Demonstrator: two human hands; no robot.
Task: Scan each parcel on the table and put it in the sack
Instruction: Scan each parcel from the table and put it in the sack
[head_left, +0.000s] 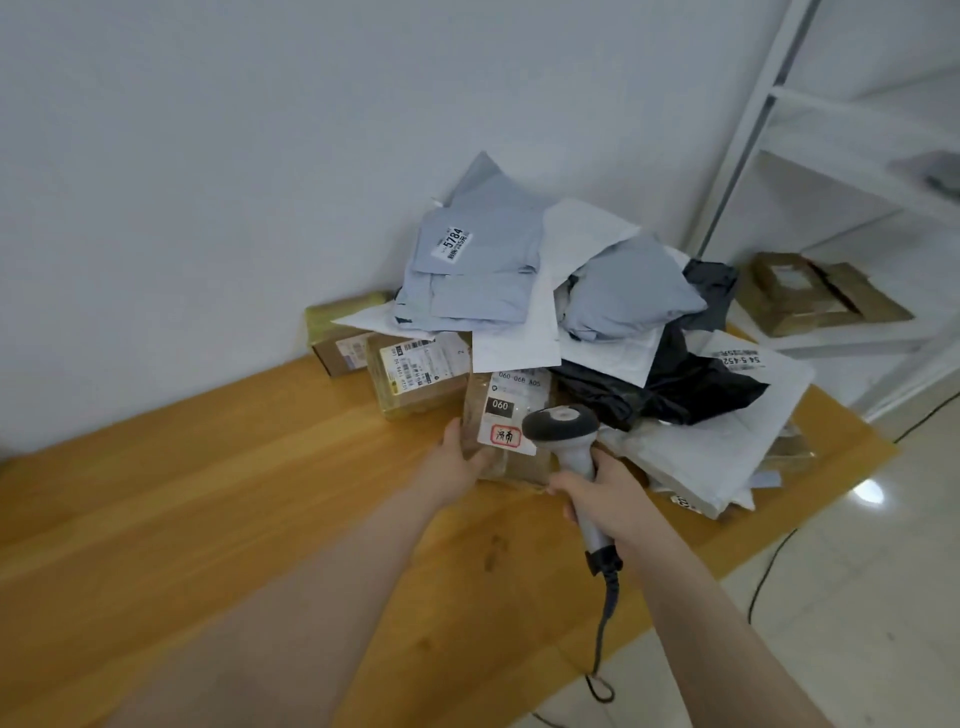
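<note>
Our left hand (457, 462) grips a brown taped cardboard parcel (506, 415) at the near edge of the parcel heap (597, 312) on the long orange-brown wooden table (208, 519). Our right hand (602, 499) clasps a grey handheld barcode scanner (566, 431), its head just beside the parcel's label.

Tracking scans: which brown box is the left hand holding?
The box labelled 060, bearing the red-bordered sticker; the left hand grips its left edge.

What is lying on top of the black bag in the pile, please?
A white mailer overlaps the black bag, with a grey-blue mailer above it. Its covered upper part cannot be seen.
</note>
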